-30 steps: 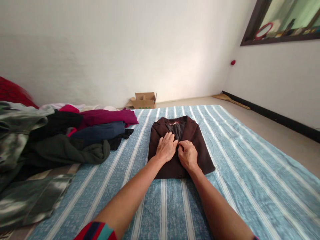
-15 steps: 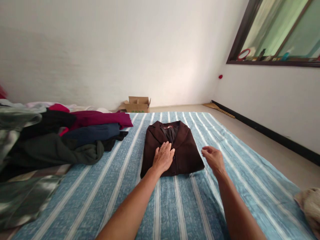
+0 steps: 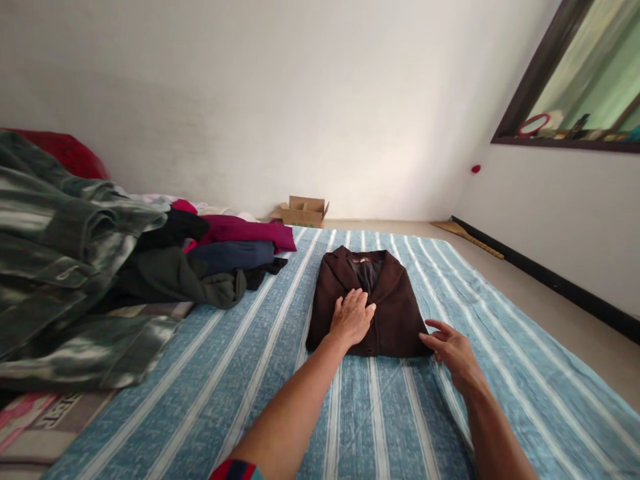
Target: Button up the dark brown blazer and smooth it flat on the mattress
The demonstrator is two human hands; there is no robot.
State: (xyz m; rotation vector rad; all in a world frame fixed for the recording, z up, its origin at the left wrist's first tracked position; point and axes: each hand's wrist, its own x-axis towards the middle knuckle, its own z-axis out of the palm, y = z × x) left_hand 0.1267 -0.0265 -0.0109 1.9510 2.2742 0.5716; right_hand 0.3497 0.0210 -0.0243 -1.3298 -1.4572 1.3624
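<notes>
one striped blue sheet (image 3: 240,373) covers the bed, white walls, window (image 3: 585,87) at r, cardboard box (image 3: 303,212) by far wall, clothes pile (image 3: 150,267) at l. folded brown jacket (image 3: 395,313) lies mid-sheet. left hand (image 3: 351,319) flat & open on it. right hand (image 3: 453,348) open, fingers loose, at jacket's r corner; 0.5 s ago it hovered farther off.

The head camera looks forward and down from close above the striped bedspread (image 3: 500,347), facing the wall.
</notes>
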